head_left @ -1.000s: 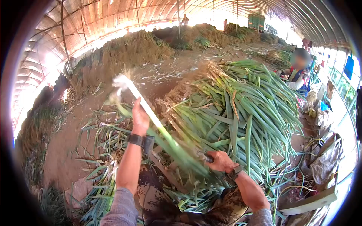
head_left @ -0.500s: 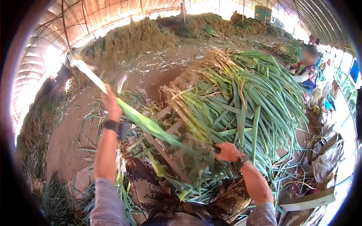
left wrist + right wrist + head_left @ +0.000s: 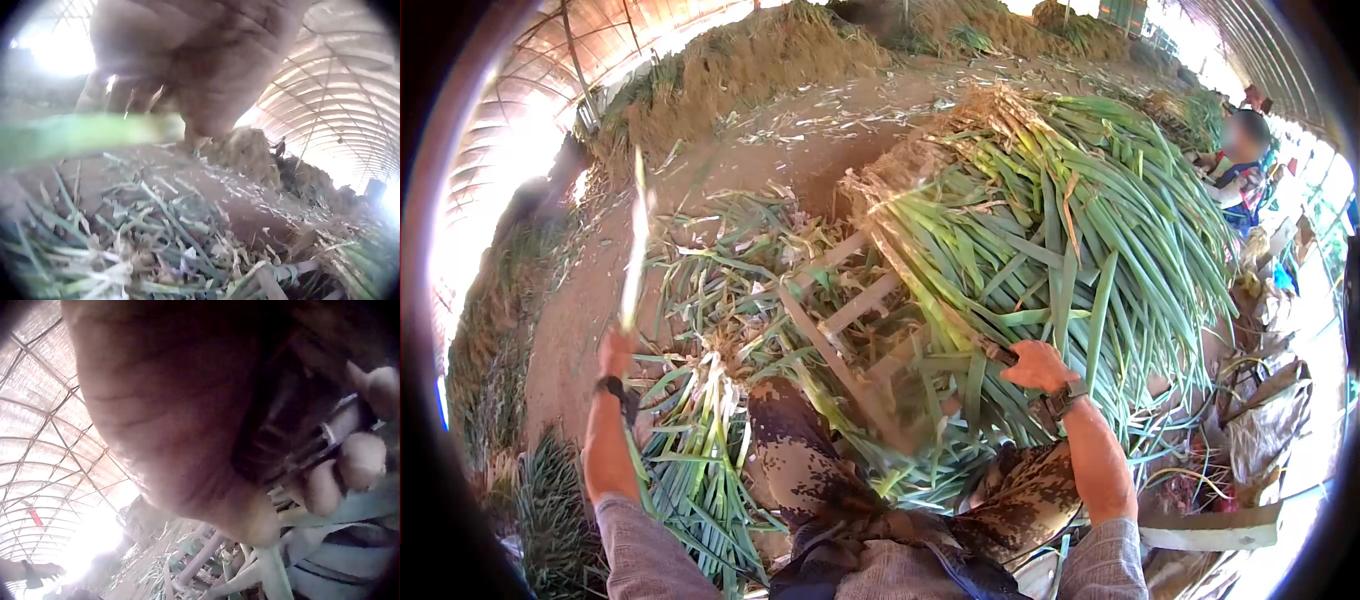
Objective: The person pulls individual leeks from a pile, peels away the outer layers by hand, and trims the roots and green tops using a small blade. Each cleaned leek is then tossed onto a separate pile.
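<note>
My left hand (image 3: 615,362), out at the far left, grips a scallion (image 3: 636,262). Its pale stalk points away from me and is blurred by motion. In the left wrist view the scallion (image 3: 94,134) runs out green and blurred below the palm (image 3: 200,56). At the near edge of a big scallion pile (image 3: 1090,240), my right hand (image 3: 1040,366) grips a dark-handled tool (image 3: 998,352). The right wrist view has fingers curled round this tool (image 3: 275,419), which has a shiny metal part; its exact kind I cannot tell. Below my left hand lies a loose scallion bunch (image 3: 700,440).
Wooden bars (image 3: 830,345) stand before my knees amid stripped leaves (image 3: 730,260). Another person (image 3: 1245,150) sits beyond the pile at right. A white board (image 3: 1210,530) and crumpled sacking (image 3: 1270,410) lie at lower right. Tall heaps (image 3: 740,85) line the back.
My left hand has swung left and back toward my body with the scallion, now pointing more straight ahead. The right hand keeps the tool beside the pile. The head view has tilted down.
</note>
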Motion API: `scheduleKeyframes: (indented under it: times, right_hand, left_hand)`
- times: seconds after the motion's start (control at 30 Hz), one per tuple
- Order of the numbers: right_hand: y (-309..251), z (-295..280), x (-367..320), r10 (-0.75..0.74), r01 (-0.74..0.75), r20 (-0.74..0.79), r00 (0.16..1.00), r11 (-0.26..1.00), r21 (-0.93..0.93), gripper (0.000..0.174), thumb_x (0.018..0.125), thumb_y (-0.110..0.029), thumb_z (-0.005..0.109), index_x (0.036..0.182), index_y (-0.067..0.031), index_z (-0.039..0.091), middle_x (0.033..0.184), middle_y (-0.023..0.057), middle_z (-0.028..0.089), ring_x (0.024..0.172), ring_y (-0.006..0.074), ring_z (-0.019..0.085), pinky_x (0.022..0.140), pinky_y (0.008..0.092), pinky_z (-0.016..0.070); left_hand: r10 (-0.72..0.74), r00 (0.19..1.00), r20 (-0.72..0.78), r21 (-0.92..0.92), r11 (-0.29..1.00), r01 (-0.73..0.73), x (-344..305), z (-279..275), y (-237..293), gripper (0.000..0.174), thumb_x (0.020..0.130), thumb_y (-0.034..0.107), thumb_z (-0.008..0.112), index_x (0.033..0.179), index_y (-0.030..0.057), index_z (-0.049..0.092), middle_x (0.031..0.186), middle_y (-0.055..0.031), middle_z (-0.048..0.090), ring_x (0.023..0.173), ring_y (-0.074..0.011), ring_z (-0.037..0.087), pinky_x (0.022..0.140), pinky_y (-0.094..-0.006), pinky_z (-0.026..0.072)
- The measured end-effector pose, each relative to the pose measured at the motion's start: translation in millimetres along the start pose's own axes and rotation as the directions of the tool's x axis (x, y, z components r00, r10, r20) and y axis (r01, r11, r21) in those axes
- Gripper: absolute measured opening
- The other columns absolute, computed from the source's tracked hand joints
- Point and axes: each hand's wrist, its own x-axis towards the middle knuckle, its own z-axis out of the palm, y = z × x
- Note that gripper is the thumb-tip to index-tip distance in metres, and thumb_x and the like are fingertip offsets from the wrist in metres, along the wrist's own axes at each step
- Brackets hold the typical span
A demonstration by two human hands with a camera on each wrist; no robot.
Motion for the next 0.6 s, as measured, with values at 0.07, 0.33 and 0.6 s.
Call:
scheduleKeyframes:
  times: [0.07, 0.33, 0.6]
  right_hand:
    - [0.7, -6.5, -2.3, 0.006, -0.006, 0.079, 0.997, 1.0, 0.002, 0.05, 0.071, -0.037, 0.065, 0.107, -0.0035, 0.068, 0.106, 0.0226, 0.067, 0.103, 0.0404, 0.062, 0.091, 0.0477, 0.0488]
    - [-4.2, 3.6, 2.1, -0.03, 0.027, 0.047, 0.998, 0.998, 0.061, 0.049, 0.072, -0.038, 0.067, 0.106, -0.0025, 0.068, 0.102, 0.0244, 0.067, 0.099, 0.0423, 0.062, 0.089, 0.0481, 0.0489]
    - [-18.3, -5.8, 1.4, 0.007, -0.009, 0.096, 0.995, 1.0, 0.022, 0.047, 0.073, -0.04, 0.066, 0.103, -0.0034, 0.069, 0.098, 0.0233, 0.069, 0.095, 0.0407, 0.065, 0.085, 0.0466, 0.0514]
  left_hand:
    - [0.161, 0.983, 0.085, -0.201, 0.969, -0.141, -32.1, 56.3, 1.8, 0.042, 0.094, 0.04, 0.056, 0.099, -0.0012, 0.064, 0.085, -0.0203, 0.068, 0.078, -0.0359, 0.066, 0.068, -0.0485, 0.0504]
    - [0.413, 0.7, 0.583, -0.77, 0.556, 0.313, -72.6, -0.8, 316.8, 0.038, 0.098, 0.037, 0.055, 0.1, 0.0006, 0.066, 0.09, -0.0124, 0.068, 0.077, -0.0198, 0.068, 0.07, -0.0343, 0.0598]
    - [0.638, 0.315, 0.703, -0.607, 0.306, 0.733, -169.2, 98.0, 474.0, 0.037, 0.099, 0.027, 0.058, 0.122, -0.0018, 0.054, 0.113, -0.0155, 0.065, 0.094, -0.0266, 0.068, 0.075, -0.0407, 0.0605]
